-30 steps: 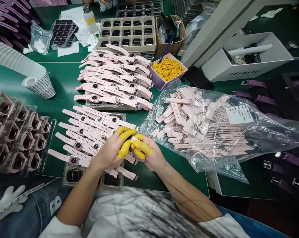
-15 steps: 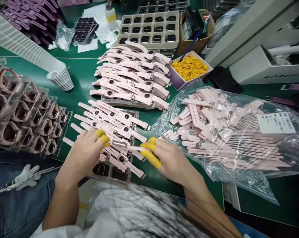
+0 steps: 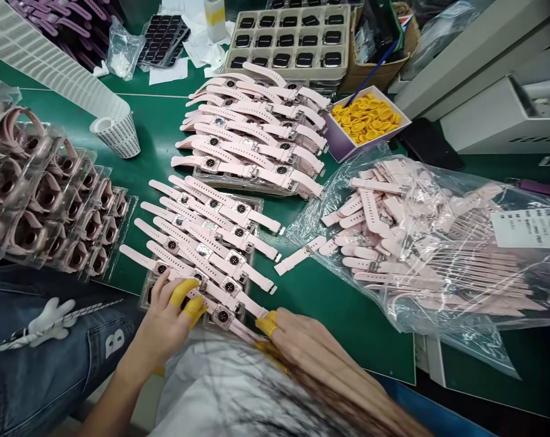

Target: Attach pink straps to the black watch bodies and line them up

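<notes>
Legible:
- Blue jeans (image 3: pixel 61 388), lower left: one capital letter "B" (image 3: pixel 115 343), white, leaning to the right.

Visible, not legible:
- White label (image 3: pixel 530 228), on clear plastic bag (image 3: pixel 479 349), right: several rows of small dark print, set in blocks; too small to make out.
- Sticker roll (image 3: pixel 118 136), white, upper left, with uncoiled strip (image 3: pixel 61 64): dark printed lines repeated around the coil; unreadable at this size.
- White box (image 3: pixel 488 127), far right: row of dark characters along the lower side; too blurred to read.
- Black watch faces (image 3: pixel 286 40), in compartment tray (image 3: pixel 284 73), top centre: tiny pale marks on several; wording indistinct.
</notes>
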The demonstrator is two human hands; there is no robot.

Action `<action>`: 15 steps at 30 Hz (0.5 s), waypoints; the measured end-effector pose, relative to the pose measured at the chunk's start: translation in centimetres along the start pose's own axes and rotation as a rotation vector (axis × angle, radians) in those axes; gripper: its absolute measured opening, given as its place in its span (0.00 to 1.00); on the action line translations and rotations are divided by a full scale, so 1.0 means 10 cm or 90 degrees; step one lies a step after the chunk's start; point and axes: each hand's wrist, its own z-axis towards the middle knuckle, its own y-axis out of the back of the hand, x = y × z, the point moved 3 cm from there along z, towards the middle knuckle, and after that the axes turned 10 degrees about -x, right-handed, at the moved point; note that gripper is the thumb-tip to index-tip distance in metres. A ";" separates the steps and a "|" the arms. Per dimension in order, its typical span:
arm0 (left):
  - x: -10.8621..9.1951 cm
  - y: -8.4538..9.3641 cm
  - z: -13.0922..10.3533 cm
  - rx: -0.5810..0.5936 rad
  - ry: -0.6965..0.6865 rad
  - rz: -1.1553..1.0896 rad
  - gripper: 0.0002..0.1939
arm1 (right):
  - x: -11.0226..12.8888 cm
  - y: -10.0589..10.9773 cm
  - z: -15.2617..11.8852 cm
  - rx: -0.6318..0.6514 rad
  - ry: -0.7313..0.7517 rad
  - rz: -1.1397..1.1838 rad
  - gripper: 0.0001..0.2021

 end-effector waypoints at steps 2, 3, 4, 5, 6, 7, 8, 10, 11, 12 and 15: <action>0.02 0.03 -0.15 -0.022 0.026 0.025 0.12 | -0.10 0.18 0.08 -0.033 0.006 -0.098 0.10; 0.03 0.03 -0.23 -0.002 0.039 0.037 0.11 | -0.17 0.27 0.12 -0.062 -0.007 -0.145 0.11; 0.05 0.02 -0.30 0.030 0.054 0.054 0.11 | -0.25 0.34 0.17 -0.091 -0.021 -0.190 0.13; 0.05 0.01 -0.35 0.064 0.069 0.075 0.10 | -0.33 0.39 0.22 -0.113 -0.026 -0.232 0.14; 0.05 -0.01 -0.39 0.091 0.080 0.096 0.08 | -0.41 0.42 0.26 -0.125 -0.026 -0.264 0.15; 0.05 -0.02 -0.40 0.108 0.089 0.115 0.06 | -0.48 0.43 0.29 -0.127 -0.025 -0.282 0.16; 0.04 -0.03 -0.40 0.119 0.094 0.130 0.05 | -0.55 0.43 0.32 -0.120 -0.023 -0.291 0.16; 0.01 -0.04 -0.35 0.140 0.096 0.143 0.06 | -0.65 0.40 0.36 -0.098 -0.023 -0.301 0.16; 0.00 -0.04 -0.31 0.157 0.096 0.142 0.08 | -0.68 0.39 0.37 -0.089 -0.020 -0.303 0.15; 0.00 -0.04 -0.29 0.179 0.097 0.136 0.09 | -0.70 0.39 0.37 -0.083 -0.012 -0.305 0.13; 0.04 -0.06 -0.26 0.232 0.095 0.102 0.11 | -0.71 0.42 0.36 -0.112 0.052 -0.301 0.09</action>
